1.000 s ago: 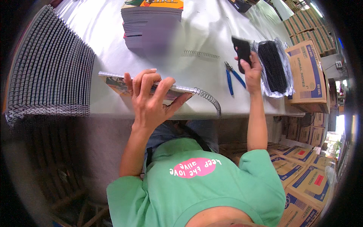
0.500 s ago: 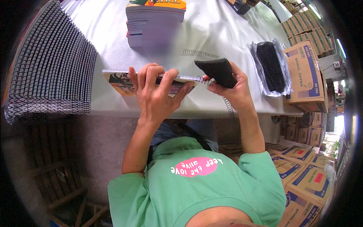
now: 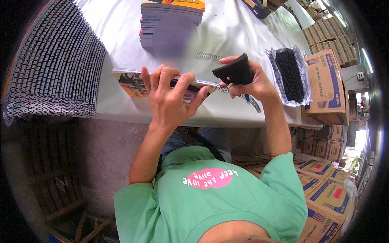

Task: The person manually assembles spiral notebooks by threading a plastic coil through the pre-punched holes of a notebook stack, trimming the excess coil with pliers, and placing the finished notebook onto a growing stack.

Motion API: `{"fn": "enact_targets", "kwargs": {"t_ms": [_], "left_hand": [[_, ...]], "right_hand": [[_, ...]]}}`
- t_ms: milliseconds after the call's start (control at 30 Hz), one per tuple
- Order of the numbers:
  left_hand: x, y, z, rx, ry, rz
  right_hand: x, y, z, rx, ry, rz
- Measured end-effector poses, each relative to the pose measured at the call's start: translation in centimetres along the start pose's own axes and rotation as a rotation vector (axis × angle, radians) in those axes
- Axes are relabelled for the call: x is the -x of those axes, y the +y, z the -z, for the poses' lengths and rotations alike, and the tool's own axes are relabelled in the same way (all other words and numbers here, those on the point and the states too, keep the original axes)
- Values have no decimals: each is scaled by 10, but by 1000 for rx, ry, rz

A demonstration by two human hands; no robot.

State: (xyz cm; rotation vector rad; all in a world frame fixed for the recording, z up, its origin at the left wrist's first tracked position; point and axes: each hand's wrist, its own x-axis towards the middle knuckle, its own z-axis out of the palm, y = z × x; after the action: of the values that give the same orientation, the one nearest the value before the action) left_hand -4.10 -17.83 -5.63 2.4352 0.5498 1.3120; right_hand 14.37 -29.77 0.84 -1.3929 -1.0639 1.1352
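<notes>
A notebook (image 3: 133,84) with a colourful cover is held on its edge over the front of the table, my left hand (image 3: 172,91) closed around it. At its right end a dark wire spiral coil (image 3: 224,89) sticks out along the bound edge. My right hand (image 3: 261,83) has its fingers and thumb closed at this coil, whose loose end hangs down to the right. A black cloth-like piece (image 3: 235,72) covers part of my right fingers; how it is fastened is hidden. Behind this hand another wire coil (image 3: 207,56) lies on the table.
Many bound notebooks (image 3: 56,60) are stacked at the left. A pile of unbound books (image 3: 172,18) stands at the back of the white-covered table (image 3: 121,109). To the right are a plastic-wrapped bundle of black coils (image 3: 289,75) and a carton (image 3: 328,83); more cartons (image 3: 328,194) sit below.
My right hand has shifted a little right, and the black piece has tilted more upright. The coil's loose end has swung to the right. My left hand still grips the notebook.
</notes>
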Motion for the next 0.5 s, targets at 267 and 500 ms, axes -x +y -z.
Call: {"fn": "enact_targets", "kwargs": {"t_ms": [267,500], "left_hand": [[6,1,0,-23,0,-1],[6,3,1,-90,9,-25]], "right_hand": [[-26,32,0,-390,-35,477],[-31,53,8,-113,-247,507]]}}
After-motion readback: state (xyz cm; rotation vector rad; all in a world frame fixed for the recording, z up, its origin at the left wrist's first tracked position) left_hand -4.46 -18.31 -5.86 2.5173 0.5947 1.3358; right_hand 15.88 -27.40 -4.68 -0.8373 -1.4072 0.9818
